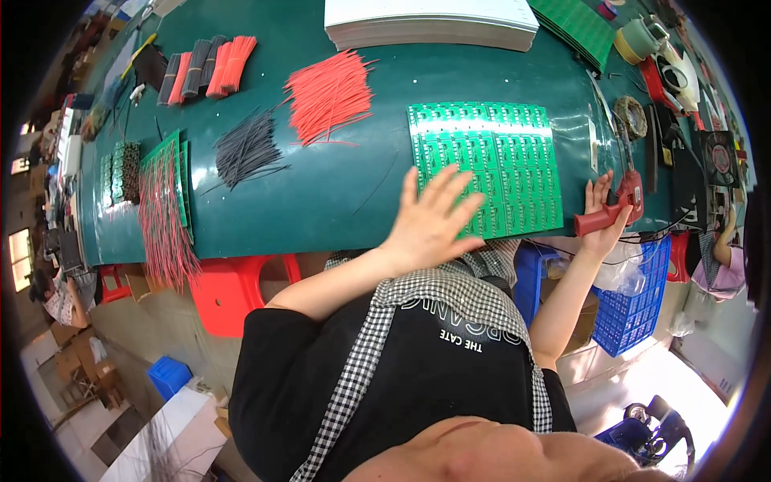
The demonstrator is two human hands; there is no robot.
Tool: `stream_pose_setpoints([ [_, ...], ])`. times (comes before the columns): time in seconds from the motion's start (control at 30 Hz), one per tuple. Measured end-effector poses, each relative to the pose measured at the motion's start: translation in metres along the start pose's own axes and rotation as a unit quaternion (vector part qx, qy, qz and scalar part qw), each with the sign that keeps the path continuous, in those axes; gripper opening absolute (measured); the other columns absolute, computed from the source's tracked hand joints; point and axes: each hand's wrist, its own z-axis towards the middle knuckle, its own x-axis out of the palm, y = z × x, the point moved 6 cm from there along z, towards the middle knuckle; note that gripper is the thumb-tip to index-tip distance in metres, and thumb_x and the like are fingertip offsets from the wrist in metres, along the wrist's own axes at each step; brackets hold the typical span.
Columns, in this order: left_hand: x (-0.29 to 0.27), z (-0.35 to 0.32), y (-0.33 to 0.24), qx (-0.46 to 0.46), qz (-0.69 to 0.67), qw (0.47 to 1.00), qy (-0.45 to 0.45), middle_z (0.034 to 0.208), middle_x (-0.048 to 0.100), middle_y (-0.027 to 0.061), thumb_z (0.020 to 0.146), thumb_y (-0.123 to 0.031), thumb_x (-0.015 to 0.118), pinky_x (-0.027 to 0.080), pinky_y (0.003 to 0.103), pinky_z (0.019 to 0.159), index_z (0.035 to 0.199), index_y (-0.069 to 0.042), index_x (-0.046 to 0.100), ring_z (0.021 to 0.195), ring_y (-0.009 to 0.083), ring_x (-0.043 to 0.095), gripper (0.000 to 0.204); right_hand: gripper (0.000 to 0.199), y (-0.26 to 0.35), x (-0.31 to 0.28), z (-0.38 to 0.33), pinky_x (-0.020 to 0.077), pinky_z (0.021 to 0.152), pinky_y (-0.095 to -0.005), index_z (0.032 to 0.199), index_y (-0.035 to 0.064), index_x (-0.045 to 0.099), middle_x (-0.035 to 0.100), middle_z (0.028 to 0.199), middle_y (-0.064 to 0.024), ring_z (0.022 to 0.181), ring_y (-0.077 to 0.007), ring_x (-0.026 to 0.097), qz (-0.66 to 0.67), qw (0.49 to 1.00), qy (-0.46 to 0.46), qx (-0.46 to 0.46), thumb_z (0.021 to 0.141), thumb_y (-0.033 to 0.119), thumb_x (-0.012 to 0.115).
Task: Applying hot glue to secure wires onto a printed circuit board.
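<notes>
Green PCB panel point(518, 173) is flat on the bench, partly under the left fingers, most of it ahead and to their right. Left hand point(434, 218): palm down over the panel's near-left corner, fingers spread, nothing pinched. Looks like a steadying rest; a wide spread would keep the sheet from sliding. Actual pressure: can't tell.

Right hand point(602, 233) is just off the panel's right edge with the red soldering gun point(630, 197) across it. Fingers reach out behind the handle, thumb on the other side; can't tell how tightly they close. Barrel points forward, away from the panel, probably to keep the tip off board and skin.

Past the right fingertips: solder coil point(630, 119), near the barrel. Within easy reach, I'd guess on purpose.

Left of the left fingers, farther out: black wires point(247, 149), then red wires point(329, 95) beyond, piled by colour, presumably for quick picking. Well left: wired boards point(165, 189), red leads hanging over the bench edge, likely to save bench space. Well ahead of both hands: white stack point(430, 34) and green panel stack point(574, 28), out of the working area.
</notes>
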Motion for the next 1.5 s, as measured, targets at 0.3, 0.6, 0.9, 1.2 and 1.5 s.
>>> stream_pose_setpoints([
  [0.3, -0.043, -0.028, 0.097, -0.2, 0.089, 0.971, -0.092, 0.08, 0.049, 0.0035, 0.072, -0.019, 0.066, 0.033, 0.035, 0.072, 0.083, -0.009, 0.054, 0.078, 0.0222, 0.047, 0.019, 0.064, -0.009, 0.024, -0.005, 0.0139, 0.109, -0.0501, 0.139, 0.0125, 0.022, 0.015, 0.143, -0.0219, 0.133, -0.0362, 0.015, -0.019, 0.998, -0.034, 0.054, 0.086, 0.022, 0.056],
  [0.6, -0.061, -0.022, 0.114, -0.169, -0.015, 0.981, -0.089, 0.077, 0.051, 0.0057, 0.075, -0.008, 0.062, 0.036, 0.035, 0.069, 0.078, -0.005, 0.053, 0.074, 0.0246, 0.048, 0.009, 0.065, -0.039, 0.031, -0.015, 0.0189, 0.109, -0.0477, 0.14, 0.0159, 0.018, 0.009, 0.145, -0.0211, 0.134, -0.0359, 0.012, 0.01, 0.991, -0.06, 0.122, 0.087, 0.022, 0.055],
  [0.9, -0.074, -0.046, 0.123, -0.187, -0.08, 0.972, -0.115, 0.075, 0.056, 0.0112, 0.077, -0.006, 0.06, 0.046, 0.036, 0.062, 0.085, -0.004, 0.06, 0.071, 0.0292, 0.056, 0.009, 0.061, -0.042, 0.039, -0.012, 0.0154, 0.109, -0.0501, 0.14, 0.0163, 0.02, 0.006, 0.147, -0.016, 0.135, -0.0331, 0.011, -0.086, 0.989, -0.029, 0.115, 0.088, 0.021, 0.052],
  [1.2, -0.144, -0.141, 0.163, -0.353, 0.138, 0.879, -0.291, 0.083, 0.057, 0.008, 0.074, -0.016, 0.064, 0.048, 0.035, 0.063, 0.089, -0.008, 0.056, 0.075, 0.0254, 0.059, 0.019, 0.06, -0.037, 0.025, -0.01, 0.014, 0.109, -0.0492, 0.141, 0.0123, 0.016, 0.0, 0.146, -0.0191, 0.135, -0.0347, 0.007, -0.08, 0.985, 0.038, 0.151, 0.09, 0.016, 0.047],
  [1.5, -0.217, -0.252, 0.247, -0.539, 0.349, 0.735, -0.216, 0.087, 0.051, 0.0099, 0.073, -0.021, 0.067, 0.048, 0.041, 0.058, 0.088, -0.008, 0.05, 0.074, 0.0291, 0.059, 0.026, 0.056, -0.03, 0.022, -0.011, 0.0155, 0.11, -0.0468, 0.141, 0.0153, 0.017, 0.003, 0.147, -0.0173, 0.135, -0.0325, 0.01, -0.081, 0.986, 0.032, 0.143, 0.092, 0.02, 0.044],
])
